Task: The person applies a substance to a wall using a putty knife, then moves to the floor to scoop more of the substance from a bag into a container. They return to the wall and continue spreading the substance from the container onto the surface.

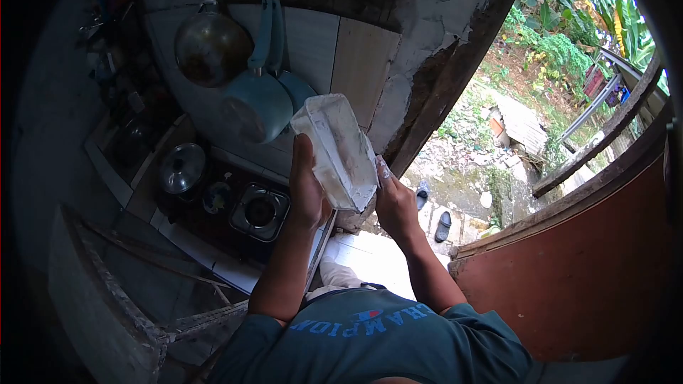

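A translucent plastic container (334, 144), tilted and smeared with white paste, is held up in front of me. My left hand (307, 188) grips it from the left, thumb along its side wall and the other fingers underneath. My right hand (395, 203) is closed at the container's lower right edge, its fingertips dabbed with white. A thin, pale, white-coated edge runs along the container beside those fingers; I cannot tell whether it belongs to a separate tool in that hand.
Blue pans (260, 105) and a metal wok (212, 48) hang on the wall ahead. Below left is a gas stove (260, 211) with a lidded pot (183, 168). An open doorway lies right, with slippers (442, 227) outside and a reddish-brown door panel (569, 270). A paint-spattered frame (114, 277) stands at lower left.
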A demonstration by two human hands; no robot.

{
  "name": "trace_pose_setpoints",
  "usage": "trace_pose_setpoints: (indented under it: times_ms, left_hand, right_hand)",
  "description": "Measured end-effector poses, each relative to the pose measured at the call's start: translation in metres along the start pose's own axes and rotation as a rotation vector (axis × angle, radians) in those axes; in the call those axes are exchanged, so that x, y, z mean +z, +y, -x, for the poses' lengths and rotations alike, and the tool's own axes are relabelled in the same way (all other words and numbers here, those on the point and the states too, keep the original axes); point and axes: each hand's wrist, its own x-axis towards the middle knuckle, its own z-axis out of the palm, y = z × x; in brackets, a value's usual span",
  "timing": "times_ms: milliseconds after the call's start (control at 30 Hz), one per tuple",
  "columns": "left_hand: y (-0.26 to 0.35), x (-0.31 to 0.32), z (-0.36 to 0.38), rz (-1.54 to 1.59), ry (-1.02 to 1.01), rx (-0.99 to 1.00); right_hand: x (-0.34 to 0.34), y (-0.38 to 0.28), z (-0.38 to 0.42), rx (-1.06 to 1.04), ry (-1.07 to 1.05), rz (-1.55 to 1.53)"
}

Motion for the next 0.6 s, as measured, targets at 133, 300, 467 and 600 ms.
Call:
trace_pose_setpoints:
  times_ms: [133, 300, 467, 600]
  left_hand:
    - [0.005, 0.003, -0.001, 0.083, 0.015, -0.067]
    - [0.002, -0.025, -0.010, -0.131, -0.041, 0.222]
    - [-0.005, -0.032, -0.022, -0.302, -0.059, 0.351]
    - [-0.003, -0.002, -0.029, -0.458, -0.108, 0.456]
  right_hand:
    - [-0.005, 0.011, -0.001, 0.073, -0.041, 0.061]
    - [-0.018, 0.026, -0.011, 0.421, 0.334, -1.193]
    - [-0.045, 0.015, -0.018, 0.578, 0.253, -1.520]
    - [-0.041, -0.019, -0.034, 0.464, 0.300, -1.416]
